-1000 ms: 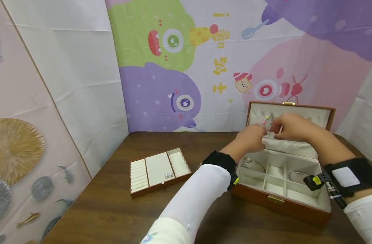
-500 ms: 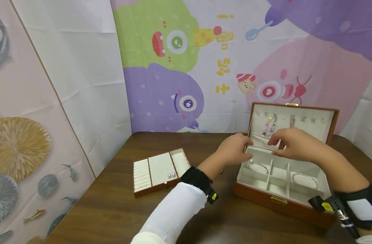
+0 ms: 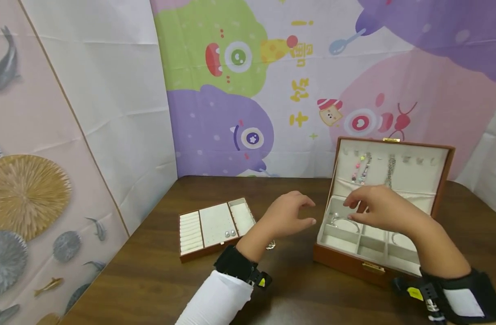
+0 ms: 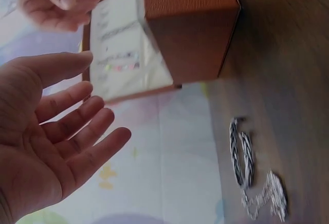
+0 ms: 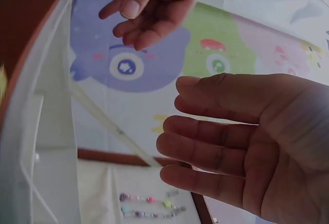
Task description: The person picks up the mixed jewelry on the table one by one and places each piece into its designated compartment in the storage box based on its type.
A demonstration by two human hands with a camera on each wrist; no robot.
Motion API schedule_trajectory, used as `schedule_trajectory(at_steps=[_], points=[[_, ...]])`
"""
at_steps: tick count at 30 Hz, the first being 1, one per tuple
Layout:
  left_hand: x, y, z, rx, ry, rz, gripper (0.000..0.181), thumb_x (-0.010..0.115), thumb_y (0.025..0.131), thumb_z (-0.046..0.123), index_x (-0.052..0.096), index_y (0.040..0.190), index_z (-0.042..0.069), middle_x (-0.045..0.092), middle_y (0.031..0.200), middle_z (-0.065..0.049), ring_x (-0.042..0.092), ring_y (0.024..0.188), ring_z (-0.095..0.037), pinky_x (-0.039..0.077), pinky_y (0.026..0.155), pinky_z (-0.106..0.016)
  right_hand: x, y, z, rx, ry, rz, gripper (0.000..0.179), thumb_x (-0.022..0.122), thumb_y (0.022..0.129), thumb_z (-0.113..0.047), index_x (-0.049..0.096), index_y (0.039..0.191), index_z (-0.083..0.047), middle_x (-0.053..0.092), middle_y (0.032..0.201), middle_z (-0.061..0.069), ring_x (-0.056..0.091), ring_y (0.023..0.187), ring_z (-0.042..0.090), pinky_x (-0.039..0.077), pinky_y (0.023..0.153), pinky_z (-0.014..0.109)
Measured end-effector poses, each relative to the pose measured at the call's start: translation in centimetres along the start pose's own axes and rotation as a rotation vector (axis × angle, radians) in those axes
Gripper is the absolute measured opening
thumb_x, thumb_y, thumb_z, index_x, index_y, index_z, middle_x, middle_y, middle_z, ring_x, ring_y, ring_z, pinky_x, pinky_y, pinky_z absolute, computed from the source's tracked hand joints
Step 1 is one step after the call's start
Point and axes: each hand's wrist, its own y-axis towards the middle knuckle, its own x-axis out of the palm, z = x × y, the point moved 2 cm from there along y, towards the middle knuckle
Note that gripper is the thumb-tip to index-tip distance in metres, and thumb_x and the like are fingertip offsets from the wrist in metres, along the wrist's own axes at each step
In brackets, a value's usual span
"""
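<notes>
My left hand [image 3: 286, 214] hovers over the table between the tray and the jewelry box [image 3: 341, 259], fingers relaxed and holding nothing. Over the box's compartments is my right hand [image 3: 379, 205], its fingers loosely bent with nothing in them. Inside the raised lid [image 3: 418, 178], a colorful beaded bracelet [image 3: 358, 169] hangs from the hooks, with a silver chain [image 3: 390, 168] to its right. A silver bangle [image 3: 347, 223] lies in a left compartment; another bangle [image 3: 395, 238] is partly hidden by the right arm.
A shallow jewelry tray [image 3: 199, 253] with ring rolls and two pearl earrings [image 3: 230, 233] sits left on the wooden table. In the left wrist view, a braided silver bracelet [image 4: 241, 154] and a bunched silver chain [image 4: 275, 196] lie on the table beside the box.
Both hands have let go of the beaded bracelet, which now hangs in the lid. The left hand moved left and down, away from the box; the right hand lowered over the compartments.
</notes>
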Motion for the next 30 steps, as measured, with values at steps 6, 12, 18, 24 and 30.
schedule_trajectory(at_steps=[6,12,18,24,30], points=[[-1.5,-1.7,-1.6,-0.019,-0.022,0.003,0.033,0.076,0.086,0.024,0.069,0.112,0.007,0.066,0.109,-0.006,0.061,0.102,-0.019,0.048,0.090,-0.026,0.9,0.5,-0.9,-0.019,0.042,-0.007,0.017,0.079,0.080,-0.010,0.072,0.095,-0.006,0.069,0.084,-0.005,0.063,0.070,0.008,0.055,0.064,0.031],[-2.8,-2.7,-3.6,-0.013,-0.021,-0.014,0.028,0.077,0.084,0.020,0.071,0.107,0.005,0.067,0.106,-0.008,0.060,0.104,-0.021,0.047,0.093,-0.032,1.5,0.9,-1.5,-0.069,0.037,-0.012,0.014,0.078,0.080,-0.010,0.072,0.092,-0.007,0.067,0.081,-0.008,0.061,0.068,0.005,0.054,0.063,0.031],[-3.5,-3.1,-5.7,-0.087,-0.052,-0.039,0.025,0.077,0.084,0.019,0.072,0.106,0.006,0.067,0.105,-0.008,0.061,0.102,-0.023,0.048,0.090,-0.034,2.2,1.5,-2.4,-0.123,0.030,-0.015,0.012,0.077,0.080,-0.007,0.072,0.091,-0.007,0.068,0.084,-0.004,0.062,0.068,0.007,0.054,0.063,0.029],[-4.7,-3.9,-7.5,-0.176,-0.113,-0.026,0.025,0.077,0.085,0.017,0.072,0.105,0.004,0.068,0.106,-0.010,0.061,0.102,-0.025,0.050,0.089,-0.037,3.9,3.2,-4.7,-0.152,0.022,-0.033,0.015,0.077,0.079,-0.008,0.072,0.093,-0.006,0.067,0.087,-0.001,0.062,0.072,0.012,0.052,0.064,0.029],[-5.4,-4.7,-8.6,-0.248,-0.130,-0.018,0.024,0.076,0.085,0.020,0.072,0.106,0.007,0.068,0.100,-0.004,0.061,0.094,-0.019,0.051,0.084,-0.034,7.0,5.9,-6.4,-0.166,0.082,-0.069,0.015,0.079,0.078,-0.007,0.072,0.092,-0.005,0.066,0.086,0.001,0.058,0.070,0.009,0.051,0.064,0.026]])
